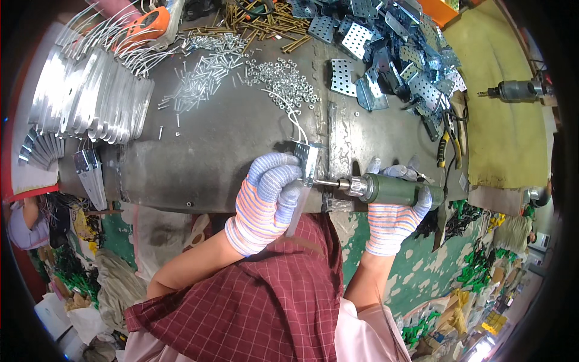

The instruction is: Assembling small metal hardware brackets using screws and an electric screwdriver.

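My left hand [262, 202], in a striped knit glove, grips a flat metal strip with a perforated bracket [309, 158] at its upper end. White wires [294, 120] trail from that end over the bench. Gloved in the same stripes, my right hand [392, 228] is wrapped round a dark green power screwdriver [393, 189], lying level. Its bit points left and reaches the side of the bracket; whether it sits in a screw is too small to tell.
Silver screws [196, 81] and nuts [283, 78] lie scattered ahead, with long brass-coloured rods [259, 29] behind. Perforated brackets [410, 66] heap up at far right, near yellow-handled pliers [447, 148] and another power tool [517, 91]. Wired metal strips [90, 96] stand at left; finished-looking pieces [90, 178] lie nearer.
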`<state>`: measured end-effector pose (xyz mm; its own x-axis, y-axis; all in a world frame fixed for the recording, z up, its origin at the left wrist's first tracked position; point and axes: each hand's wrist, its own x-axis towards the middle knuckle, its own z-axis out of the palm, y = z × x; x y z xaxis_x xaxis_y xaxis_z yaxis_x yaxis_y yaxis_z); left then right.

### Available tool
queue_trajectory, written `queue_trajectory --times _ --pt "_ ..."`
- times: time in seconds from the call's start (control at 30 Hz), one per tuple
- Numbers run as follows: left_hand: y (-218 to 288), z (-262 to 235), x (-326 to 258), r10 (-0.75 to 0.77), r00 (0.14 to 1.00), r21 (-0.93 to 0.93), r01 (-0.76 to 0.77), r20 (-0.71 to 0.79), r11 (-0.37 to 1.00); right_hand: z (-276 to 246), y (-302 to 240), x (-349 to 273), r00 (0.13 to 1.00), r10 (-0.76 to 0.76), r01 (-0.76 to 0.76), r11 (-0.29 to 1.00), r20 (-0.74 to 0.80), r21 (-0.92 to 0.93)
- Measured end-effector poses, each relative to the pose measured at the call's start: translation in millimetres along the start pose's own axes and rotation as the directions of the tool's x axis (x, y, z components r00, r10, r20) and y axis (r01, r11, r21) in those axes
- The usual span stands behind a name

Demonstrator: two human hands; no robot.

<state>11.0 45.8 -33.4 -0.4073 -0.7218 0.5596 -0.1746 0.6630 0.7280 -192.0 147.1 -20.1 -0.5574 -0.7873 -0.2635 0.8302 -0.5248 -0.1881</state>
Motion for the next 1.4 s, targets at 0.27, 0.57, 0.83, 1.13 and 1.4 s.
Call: queue_trajectory --times 0.27,0.57,0.83,1.13,1.4 --pt "-31 -35 50 -0.080 0.992 0.447 0.028 0.099 0.894 -7 -3 0 0.999 -0.007 0.008 1.000 0.043 -0.028" --pt "-57 -22 70 -0.086 0.975 0.651 -0.070 0.204 0.756 -4 -3 2 0.998 -0.006 0.009 0.999 0.067 -0.050" --pt "-60 -18 74 -0.096 0.991 0.593 0.021 0.095 0.805 -6 -3 3 0.998 -0.008 0.015 0.995 0.066 -0.103" --pt "-59 -20 89 -0.287 0.945 0.613 0.134 0.158 0.778 1 -1 3 0.998 0.025 -0.021 0.998 0.063 -0.057" --pt "-18 -49 18 -0.433 0.422 -0.582 0.728 0.797 -0.362 3 2 2 1.000 -0.009 0.011 0.998 0.030 -0.061"
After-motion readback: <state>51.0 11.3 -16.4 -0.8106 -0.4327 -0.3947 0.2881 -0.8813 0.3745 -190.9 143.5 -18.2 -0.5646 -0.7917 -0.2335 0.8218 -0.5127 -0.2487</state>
